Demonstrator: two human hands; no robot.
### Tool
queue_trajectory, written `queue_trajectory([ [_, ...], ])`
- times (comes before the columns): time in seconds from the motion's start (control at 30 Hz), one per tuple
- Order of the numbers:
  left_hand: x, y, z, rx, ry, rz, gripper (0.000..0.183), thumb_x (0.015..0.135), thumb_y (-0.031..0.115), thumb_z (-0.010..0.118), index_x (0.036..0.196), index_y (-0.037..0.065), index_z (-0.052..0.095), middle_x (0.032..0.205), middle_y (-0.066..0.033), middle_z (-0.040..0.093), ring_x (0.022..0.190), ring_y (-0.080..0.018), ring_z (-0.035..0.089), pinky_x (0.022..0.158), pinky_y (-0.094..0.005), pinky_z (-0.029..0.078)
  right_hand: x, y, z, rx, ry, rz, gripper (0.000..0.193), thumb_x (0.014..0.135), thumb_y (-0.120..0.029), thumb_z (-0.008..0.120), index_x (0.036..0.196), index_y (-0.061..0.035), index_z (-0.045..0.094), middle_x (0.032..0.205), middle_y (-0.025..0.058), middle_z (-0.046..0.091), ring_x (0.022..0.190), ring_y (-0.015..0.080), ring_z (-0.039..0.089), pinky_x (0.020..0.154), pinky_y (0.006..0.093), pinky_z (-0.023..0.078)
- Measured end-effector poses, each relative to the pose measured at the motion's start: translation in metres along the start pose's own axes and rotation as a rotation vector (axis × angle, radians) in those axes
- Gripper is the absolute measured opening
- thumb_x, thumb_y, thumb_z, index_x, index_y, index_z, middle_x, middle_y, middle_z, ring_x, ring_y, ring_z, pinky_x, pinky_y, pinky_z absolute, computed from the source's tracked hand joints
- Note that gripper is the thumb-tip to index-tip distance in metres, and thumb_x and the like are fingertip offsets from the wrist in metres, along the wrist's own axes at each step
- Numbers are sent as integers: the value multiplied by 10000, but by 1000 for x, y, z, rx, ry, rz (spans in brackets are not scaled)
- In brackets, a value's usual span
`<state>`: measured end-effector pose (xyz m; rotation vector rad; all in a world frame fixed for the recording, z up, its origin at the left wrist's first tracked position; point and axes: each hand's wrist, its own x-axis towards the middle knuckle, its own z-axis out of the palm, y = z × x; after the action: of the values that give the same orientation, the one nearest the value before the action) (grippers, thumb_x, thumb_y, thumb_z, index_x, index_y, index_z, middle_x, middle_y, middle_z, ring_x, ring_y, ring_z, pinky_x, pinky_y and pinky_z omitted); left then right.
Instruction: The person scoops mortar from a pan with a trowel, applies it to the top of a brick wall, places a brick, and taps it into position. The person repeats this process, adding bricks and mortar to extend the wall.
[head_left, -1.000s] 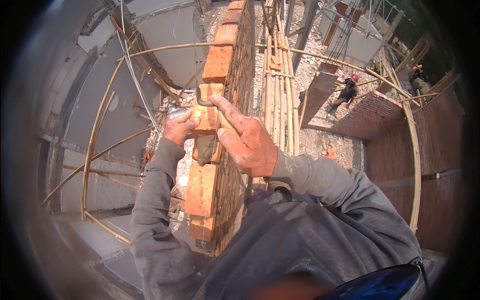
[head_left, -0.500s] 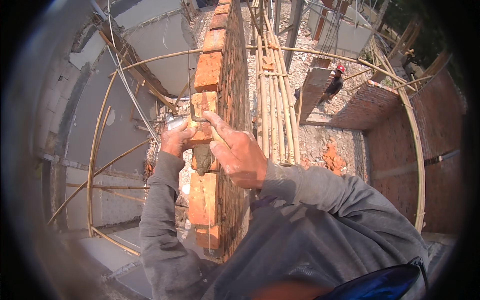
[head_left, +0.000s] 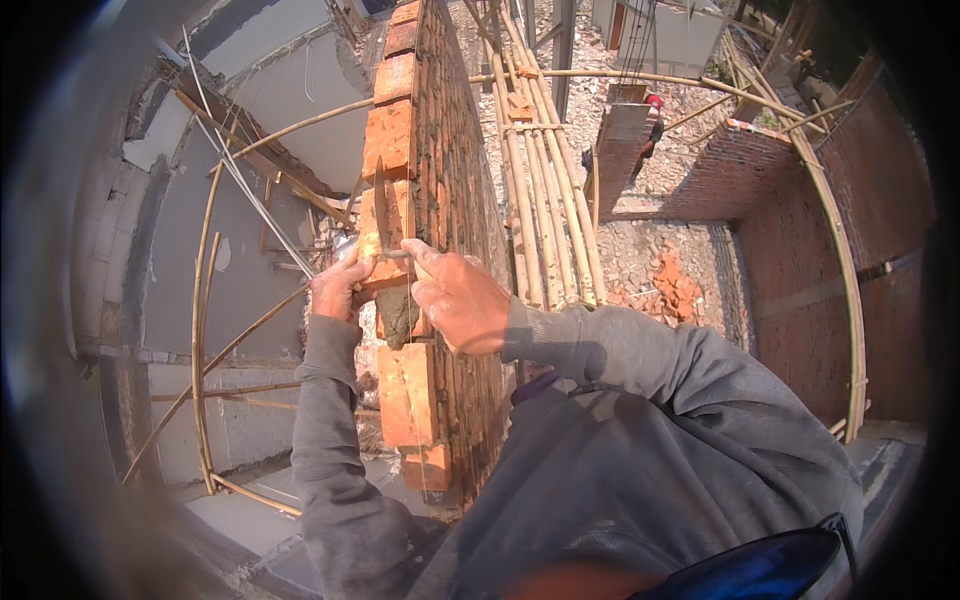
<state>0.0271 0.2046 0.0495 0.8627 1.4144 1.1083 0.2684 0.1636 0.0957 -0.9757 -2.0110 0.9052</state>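
On top of a narrow brick wall (head_left: 455, 215), my left hand (head_left: 338, 288) grips the outer side of an orange brick (head_left: 372, 225), thumb on its near end. My right hand (head_left: 465, 300) is closed around the handle of a trowel (head_left: 384, 212). Its narrow metal blade points away from me, over that same brick. Just nearer than the brick, a lump of grey wet mortar (head_left: 398, 316) sits on the wall top. Closer to me lies another brick (head_left: 406, 395), with a thin string line running along the course.
Bamboo poles (head_left: 548, 190) form a scaffold walkway right of the wall; more poles (head_left: 202, 360) cross at the left. Rubble and a pile of broken orange bricks (head_left: 675, 288) lie below. A person in a red cap (head_left: 648, 135) stands by a brick column (head_left: 617, 150).
The trowel blade has turned from edge-on to show more of its face, closer over the brick. My view has shifted slightly. The person below is now partly behind the column.
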Motion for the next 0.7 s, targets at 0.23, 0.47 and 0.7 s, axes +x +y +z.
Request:
queue_trajectory([
  [0.23, 1, 1, -3, -8, -11, -12, 533, 883, 121, 743, 1390, 7, 627, 1074, -59, 725, 783, -97, 666, 609, -226, 568, -32, 7, -43, 354, 122, 60, 637, 961, -122, 565, 1550, 27, 375, 836, 115, 662, 675, 176, 628, 659, 356, 494],
  [0.47, -3, 3, -2, 14, -8, -9, 533, 888, 151, 758, 1385, 7, 631, 981, -54, 716, 755, -105, 648, 639, -260, 572, -36, 26, -83, 433, 160, 238, 431, 968, -115, 550, 1338, 105, 537, 793, 115, 629, 575, 157, 611, 548, 316, 490],
  [0.7, 4, -5, -4, 27, -17, 22, 552, 866, 156, 761, 1384, 11, 638, 932, -30, 658, 730, -110, 600, 639, -266, 552, -16, 7, -37, 442, 53, 61, 539, 966, -111, 568, 1425, 152, 467, 775, 74, 634, 541, 113, 579, 493, 302, 468],
])
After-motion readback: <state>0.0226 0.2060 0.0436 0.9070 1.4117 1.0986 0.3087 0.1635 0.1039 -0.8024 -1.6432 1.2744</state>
